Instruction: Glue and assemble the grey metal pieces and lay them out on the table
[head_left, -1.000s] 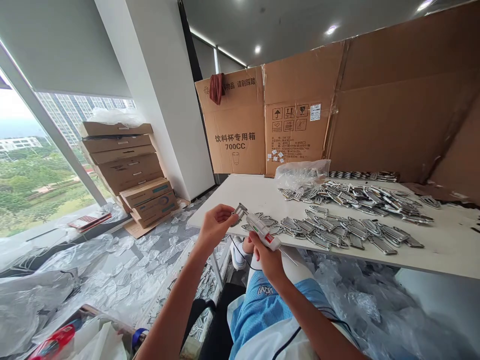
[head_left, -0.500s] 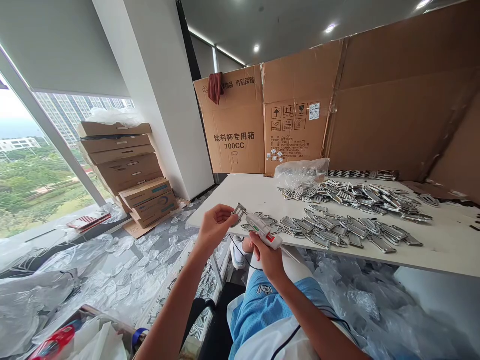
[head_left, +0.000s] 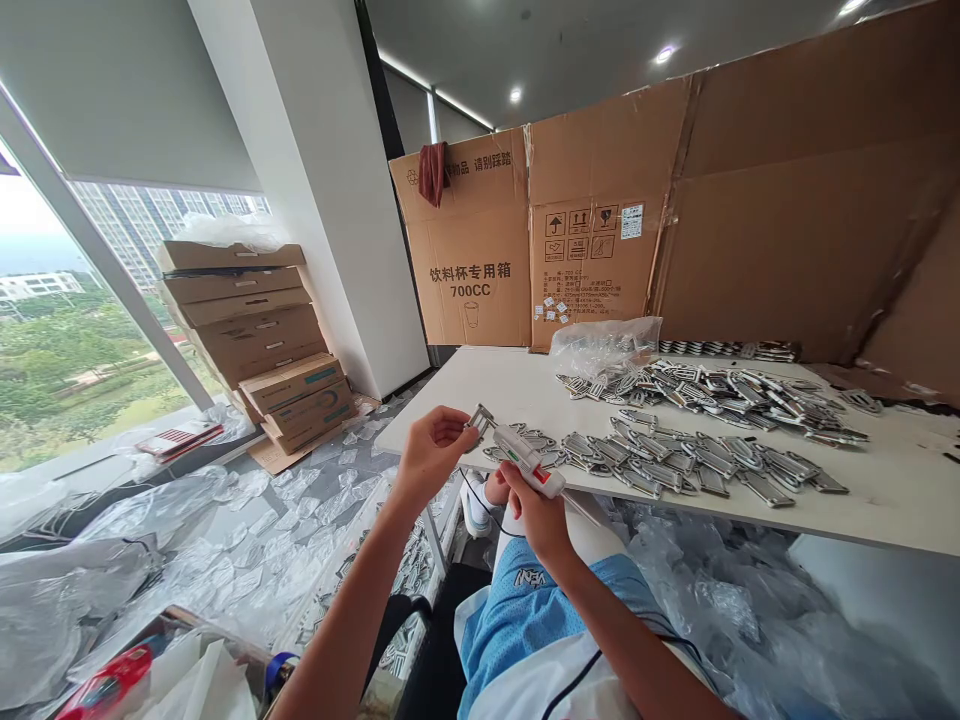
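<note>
My left hand (head_left: 435,450) is closed, pinching a small metal buckle-like frame (head_left: 480,420) by one end above the table's near left corner. My right hand (head_left: 534,508) is wrapped round a white glue gun (head_left: 529,460) with a red part and a green mark on its body. The gun's tip points up and left, close to the frame; whether they touch I cannot tell. Just beyond lie more metal frames (head_left: 645,460) in a loose row along the table's near edge. A larger heap of them (head_left: 720,395) is farther back.
The white table (head_left: 480,375) carries a clear plastic bag (head_left: 604,345) behind the heap. Cardboard sheets (head_left: 600,170) wall off its far side. Stacked boxes (head_left: 255,320) stand left by the window. Plastic wrappers (head_left: 225,540) litter the floor, and a black cord (head_left: 487,510) hangs below my hands.
Both hands keep almost the same pose, with the frame and the glue gun held close together. Only a slight shift of the view shows.
</note>
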